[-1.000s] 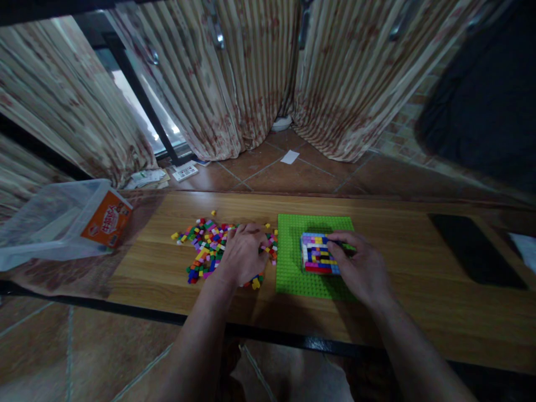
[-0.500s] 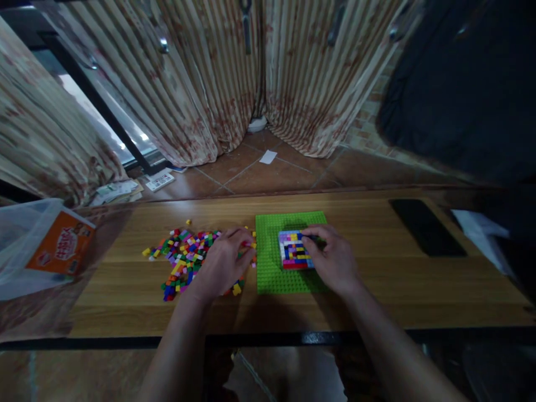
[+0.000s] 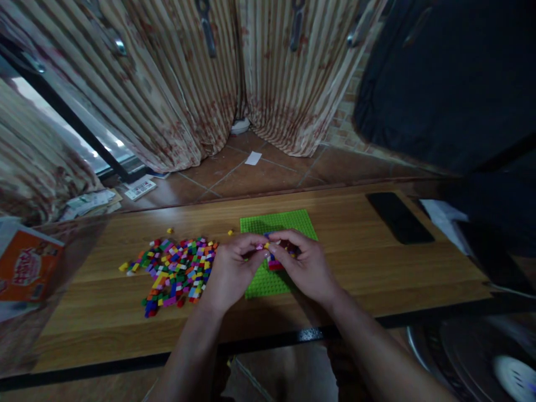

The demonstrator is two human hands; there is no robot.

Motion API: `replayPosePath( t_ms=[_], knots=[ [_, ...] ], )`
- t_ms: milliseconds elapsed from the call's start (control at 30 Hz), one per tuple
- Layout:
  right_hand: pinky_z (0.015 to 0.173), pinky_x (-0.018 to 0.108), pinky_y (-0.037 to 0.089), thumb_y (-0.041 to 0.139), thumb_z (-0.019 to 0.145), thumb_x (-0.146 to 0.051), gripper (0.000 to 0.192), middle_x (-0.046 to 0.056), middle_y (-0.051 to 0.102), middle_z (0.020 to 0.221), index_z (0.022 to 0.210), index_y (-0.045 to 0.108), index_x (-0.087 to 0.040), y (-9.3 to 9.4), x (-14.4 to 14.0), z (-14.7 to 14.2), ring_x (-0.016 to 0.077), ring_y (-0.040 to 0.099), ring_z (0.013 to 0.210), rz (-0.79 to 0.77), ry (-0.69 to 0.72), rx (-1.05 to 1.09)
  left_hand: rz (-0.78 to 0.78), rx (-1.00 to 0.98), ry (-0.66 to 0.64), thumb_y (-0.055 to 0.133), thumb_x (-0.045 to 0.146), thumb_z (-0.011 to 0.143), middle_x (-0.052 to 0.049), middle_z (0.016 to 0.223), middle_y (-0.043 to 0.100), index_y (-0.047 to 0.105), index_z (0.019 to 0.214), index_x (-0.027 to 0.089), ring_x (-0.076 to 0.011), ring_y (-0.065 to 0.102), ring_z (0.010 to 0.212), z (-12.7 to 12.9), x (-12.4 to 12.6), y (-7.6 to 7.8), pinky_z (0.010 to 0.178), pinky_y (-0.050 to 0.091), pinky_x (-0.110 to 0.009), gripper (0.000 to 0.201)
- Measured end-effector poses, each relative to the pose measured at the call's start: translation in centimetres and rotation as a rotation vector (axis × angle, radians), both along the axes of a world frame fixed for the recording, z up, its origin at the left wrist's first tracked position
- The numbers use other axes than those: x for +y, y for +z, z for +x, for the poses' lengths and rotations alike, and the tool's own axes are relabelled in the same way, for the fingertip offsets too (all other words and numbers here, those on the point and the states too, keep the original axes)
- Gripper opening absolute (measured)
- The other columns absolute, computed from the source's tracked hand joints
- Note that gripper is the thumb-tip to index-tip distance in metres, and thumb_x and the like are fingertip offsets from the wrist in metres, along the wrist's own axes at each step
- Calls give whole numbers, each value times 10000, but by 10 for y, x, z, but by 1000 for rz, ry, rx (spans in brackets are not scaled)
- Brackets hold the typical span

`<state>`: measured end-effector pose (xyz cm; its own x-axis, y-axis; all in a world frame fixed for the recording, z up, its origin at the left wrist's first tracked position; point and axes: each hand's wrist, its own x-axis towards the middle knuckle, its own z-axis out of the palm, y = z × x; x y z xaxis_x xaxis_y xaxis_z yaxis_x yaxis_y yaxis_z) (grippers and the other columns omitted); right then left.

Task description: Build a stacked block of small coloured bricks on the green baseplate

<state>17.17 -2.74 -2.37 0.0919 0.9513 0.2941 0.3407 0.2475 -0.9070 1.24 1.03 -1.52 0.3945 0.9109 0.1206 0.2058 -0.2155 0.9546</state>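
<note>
table point(image 3: 377, 268): wood-grain top, smooth, slight sheen, dark edge strip. baseplate point(image 3: 288, 222): green plastic, studded, matt. loose bricks point(image 3: 176, 271): hard moulded plastic, mildly glossy. phone point(image 3: 398, 217): black glossy slab. curtains point(image 3: 176, 84): striped cloth, matt, metal clips. floor point(image 3: 251, 173): terracotta tile, low gloss. box point(image 3: 25, 268): printed card inside clear plastic

Head camera looks forward and down, close above the table point(image 3: 377, 268).
</note>
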Motion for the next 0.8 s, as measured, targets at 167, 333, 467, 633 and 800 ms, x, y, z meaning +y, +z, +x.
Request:
replayPosePath(
  t_ms=[167,333,467,633,800],
  knots=[
    [722,296,542,640,858,-322,140,8,742,870,933,716,-232,-4,1,2,158,681,782,-78,25,152,22,36,-14,616,219,847,-32,859,750,715,890,194,-159,704,803,6,-4,1,755,570,-271,110],
    [809,325,534,618,863,-303,185,23,741,976,995,733,-247,-5,5,21,175,684,881,-72,-64,120,79,151,25,575,242,873,-20,825,747,713,900,199,-147,685,747,-2,3,-5,701,540,-247,146],
    [767,318,518,597,871,-280,183,27,704,952,990,729,-238,-7,8,37,175,659,857,-22,-121,19,138,397,84,547,231,865,-10,741,722,705,833,192,-143,656,664,-15,12,-3,626,486,-231,165],
    [768,311,491,579,889,-220,133,10,687,901,897,710,-239,-4,5,35,166,643,851,-23,-35,-124,120,719,138,496,207,868,-35,744,733,717,828,184,-173,668,692,-32,19,2,662,465,-259,226],
    [832,335,473,620,876,-175,136,1,721,891,839,720,-259,-1,2,25,179,630,913,10,26,-185,82,914,183,508,174,836,-69,900,763,737,830,190,-227,693,858,-44,23,4,778,476,-305,230]
  ],
)
